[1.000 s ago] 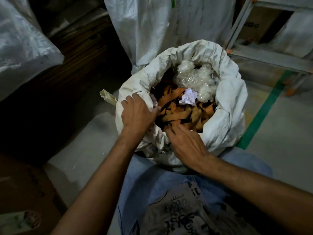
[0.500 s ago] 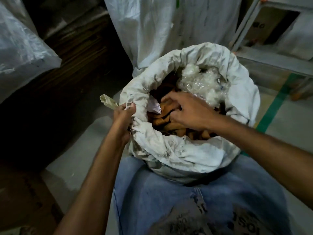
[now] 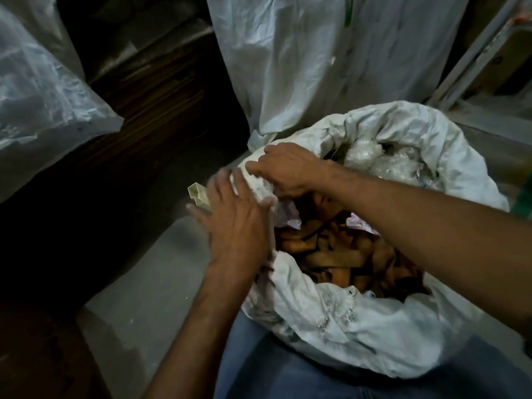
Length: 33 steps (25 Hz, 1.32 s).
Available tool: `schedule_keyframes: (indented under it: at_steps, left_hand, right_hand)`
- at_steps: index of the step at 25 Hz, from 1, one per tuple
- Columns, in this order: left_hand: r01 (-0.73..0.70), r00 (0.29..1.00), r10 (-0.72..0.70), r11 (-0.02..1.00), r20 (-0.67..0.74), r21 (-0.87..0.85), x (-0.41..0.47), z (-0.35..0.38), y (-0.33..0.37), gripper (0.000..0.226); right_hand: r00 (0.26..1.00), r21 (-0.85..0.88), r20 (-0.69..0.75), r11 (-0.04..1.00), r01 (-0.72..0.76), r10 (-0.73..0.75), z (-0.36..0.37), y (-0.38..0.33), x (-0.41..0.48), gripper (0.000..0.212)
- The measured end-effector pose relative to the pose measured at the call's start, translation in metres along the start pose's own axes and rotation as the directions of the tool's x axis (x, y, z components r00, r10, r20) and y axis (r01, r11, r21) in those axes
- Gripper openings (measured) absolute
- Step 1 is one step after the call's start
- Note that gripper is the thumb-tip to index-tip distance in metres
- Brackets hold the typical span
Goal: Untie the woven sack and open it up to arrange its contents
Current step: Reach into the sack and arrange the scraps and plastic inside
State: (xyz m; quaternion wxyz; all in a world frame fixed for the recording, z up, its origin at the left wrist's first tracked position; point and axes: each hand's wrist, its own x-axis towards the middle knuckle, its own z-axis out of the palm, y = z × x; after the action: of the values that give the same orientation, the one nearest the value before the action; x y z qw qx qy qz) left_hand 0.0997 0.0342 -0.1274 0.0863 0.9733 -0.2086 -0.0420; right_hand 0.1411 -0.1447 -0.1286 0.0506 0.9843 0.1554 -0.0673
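The white woven sack (image 3: 359, 326) stands open between my knees, its rim rolled outward. Inside lie several orange-brown and black strips (image 3: 339, 254), crumpled clear plastic (image 3: 383, 159) at the far side and a bit of white paper (image 3: 359, 223). My right hand (image 3: 290, 168) reaches across the mouth and pinches the rolled rim at the far left. Just below it, my left hand (image 3: 239, 223) rests flat on the outside of the left rim, fingers spread and blurred.
A pale plastic channel piece (image 3: 198, 197) sticks out beside the sack's left edge. A tall white sack (image 3: 331, 61) stands behind, a clear plastic bag (image 3: 43, 96) at left, dark boards (image 3: 149, 90) between them. A metal frame (image 3: 472, 61) and green floor line (image 3: 522, 200) lie right.
My right hand has left the strips inside and moved to the far-left rim. My left hand has opened from its grip on the rim and now lies flat against it. The view shifted left.
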Motion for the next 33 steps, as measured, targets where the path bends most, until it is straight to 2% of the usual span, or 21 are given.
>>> schedule_keyframes:
  at_steps: [3,5,7,8,10,11,12,13,14,15,17,18,20,22,24,26,27,28,30,31,33]
  left_hand:
    - [-0.012,0.999,0.006,0.993,0.048,0.116,0.021,0.012,0.032,0.096]
    - [0.023,0.996,-0.033,0.991,0.078,0.131,0.04,0.024,0.03,0.071]
    - [0.057,0.988,-0.041,0.993,0.151,-0.103,0.053,0.027,0.009,0.044]
    - [0.117,0.979,-0.056,0.944,0.197,-0.309,0.056,0.024,-0.003,0.032]
    - [0.31,0.933,-0.072,0.66,0.353,-0.685,0.059,0.013,-0.025,0.016]
    - [0.404,0.892,-0.035,0.51,0.451,-0.76,0.059,0.007,-0.032,0.014]
    - [0.456,0.856,0.025,0.435,0.516,-0.776,0.058,0.0,-0.037,0.017]
    - [0.463,0.835,0.081,0.433,0.545,-0.774,0.058,-0.006,-0.039,0.022]
    - [0.418,0.836,0.12,0.49,0.535,-0.765,0.059,-0.009,-0.039,0.031]
    - [0.315,0.85,0.148,0.626,0.506,-0.713,0.063,-0.012,-0.036,0.045]
    - [0.029,0.915,0.104,0.947,0.389,-0.32,0.077,-0.007,-0.02,0.081]
    - [-0.064,0.959,0.096,0.99,0.267,-0.125,0.085,-0.001,-0.008,0.088]
    - [-0.135,0.982,0.131,0.991,0.133,0.016,0.103,0.008,0.02,0.071]
    - [-0.15,0.982,0.151,0.988,0.111,-0.018,0.118,0.024,0.025,0.046]
    - [-0.065,0.978,0.116,0.959,0.175,-0.275,0.132,0.036,0.007,0.04]
    - [0.08,0.942,0.166,0.736,0.293,-0.673,0.138,0.034,-0.016,0.041]
    - [0.117,0.919,0.217,0.649,0.33,-0.752,0.139,0.03,-0.02,0.043]
    - [0.106,0.897,0.255,0.668,0.36,-0.737,0.14,0.028,-0.02,0.049]
    - [-0.079,0.892,0.248,0.908,0.378,-0.411,0.147,0.025,-0.005,0.067]
    - [-0.188,0.927,0.237,0.964,0.291,-0.186,0.15,0.022,0.011,0.078]
    - [-0.343,0.938,0.34,0.939,0.073,0.034,0.157,0.019,0.051,0.089]
  right_hand:
    - [0.985,0.203,0.167,0.977,-0.069,0.035,-0.025,0.027,0.018,0.035]
    - [0.974,0.316,0.215,0.938,-0.141,0.074,-0.02,0.045,0.018,0.056]
    - [0.993,0.216,0.04,0.969,-0.119,0.113,0.004,0.056,0.005,0.075]
    - [0.991,0.087,-0.051,0.989,-0.122,0.126,0.021,0.061,-0.007,0.083]
    - [0.986,-0.075,-0.138,0.992,-0.1,0.089,0.039,0.079,-0.026,0.083]
    - [0.99,-0.068,-0.123,0.995,-0.073,0.064,0.037,0.089,-0.025,0.07]
    - [0.994,0.002,-0.085,0.998,-0.061,0.061,0.026,0.096,-0.018,0.055]
    - [0.997,0.086,-0.016,0.993,-0.076,0.077,0.014,0.102,-0.006,0.042]
    - [0.994,0.147,0.064,0.984,-0.099,0.09,0.004,0.105,0.008,0.037]
    - [0.987,0.169,0.133,0.979,-0.113,0.091,-0.003,0.107,0.021,0.036]
    - [0.965,0.185,0.241,0.971,-0.153,0.106,-0.01,0.109,0.034,0.037]
    - [0.96,0.185,0.255,0.968,-0.168,0.118,-0.009,0.11,0.034,0.037]
    - [0.961,0.189,0.226,0.961,-0.201,0.157,-0.007,0.113,0.027,0.042]
    - [0.958,0.184,0.088,0.94,-0.286,0.274,0.004,0.112,0.007,0.059]
    - [0.897,0.105,-0.117,0.904,-0.415,0.426,0.02,0.112,-0.028,0.079]
    - [0.853,-0.014,-0.234,0.876,-0.482,0.466,0.035,0.111,-0.057,0.073]
    - [0.849,-0.043,-0.252,0.871,-0.489,0.464,0.039,0.115,-0.064,0.062]
    - [0.852,-0.025,-0.243,0.875,-0.483,0.463,0.039,0.121,-0.063,0.051]
    - [0.846,0.135,-0.142,0.856,-0.499,0.515,0.028,0.139,-0.049,0.04]
    - [0.838,0.232,-0.053,0.823,-0.518,0.543,0.024,0.149,-0.042,0.041]
    - [0.83,0.356,0.098,0.759,-0.545,0.549,0.023,0.161,-0.035,0.043]
